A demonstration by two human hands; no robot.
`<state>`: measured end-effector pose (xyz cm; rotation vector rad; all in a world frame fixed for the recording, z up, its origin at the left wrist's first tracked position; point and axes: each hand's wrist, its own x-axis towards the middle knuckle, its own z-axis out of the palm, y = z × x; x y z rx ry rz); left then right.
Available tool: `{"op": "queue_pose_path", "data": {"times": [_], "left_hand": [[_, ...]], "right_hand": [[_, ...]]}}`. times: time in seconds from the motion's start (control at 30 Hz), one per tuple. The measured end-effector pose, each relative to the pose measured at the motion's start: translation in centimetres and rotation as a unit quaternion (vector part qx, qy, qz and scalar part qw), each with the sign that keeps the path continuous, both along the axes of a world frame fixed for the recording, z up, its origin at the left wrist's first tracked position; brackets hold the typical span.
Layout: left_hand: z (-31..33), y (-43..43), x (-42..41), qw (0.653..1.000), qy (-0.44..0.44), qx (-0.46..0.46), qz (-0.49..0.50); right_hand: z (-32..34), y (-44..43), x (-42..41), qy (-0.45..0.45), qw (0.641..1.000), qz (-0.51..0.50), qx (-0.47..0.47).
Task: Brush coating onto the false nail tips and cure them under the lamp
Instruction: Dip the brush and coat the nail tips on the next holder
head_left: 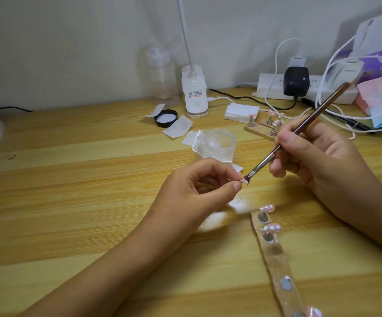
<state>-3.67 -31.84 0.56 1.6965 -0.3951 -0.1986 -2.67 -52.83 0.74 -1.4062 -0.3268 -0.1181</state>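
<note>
Nail tip pinched in your left hand; your right hand grips the brush touching it; lamp label illegible.

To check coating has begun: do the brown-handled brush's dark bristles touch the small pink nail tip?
Touching: head view shows the dark bristles on the pink nail tip, without gap.

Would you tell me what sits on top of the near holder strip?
Two pink nail tips at the strip's far end, a bare disc, a third tip partly cropped.

clear bottle stands left of power strip.
</note>
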Motion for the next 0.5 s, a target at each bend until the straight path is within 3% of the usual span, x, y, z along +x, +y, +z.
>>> {"op": "queue_pose_path", "data": {"times": [0.17, 0.33, 0.5], "left_hand": [[-0.18, 0.01, 0.14, 1.000, 0.000, 0.002, 0.000], [-0.37, 0.14, 0.21, 1.000, 0.002, 0.009, 0.001], [-0.28, 0.08, 0.07, 1.000, -0.008, 0.016, -0.001]], "right_hand": [[-0.06, -0.12, 0.16, -0.002, 0.999, -0.042, 0.009], [0.06, -0.02, -0.27, -0.025, 1.000, 0.008, -0.013], [-0.13, 0.13, -0.05, -0.022, 0.998, -0.049, -0.023]]}}
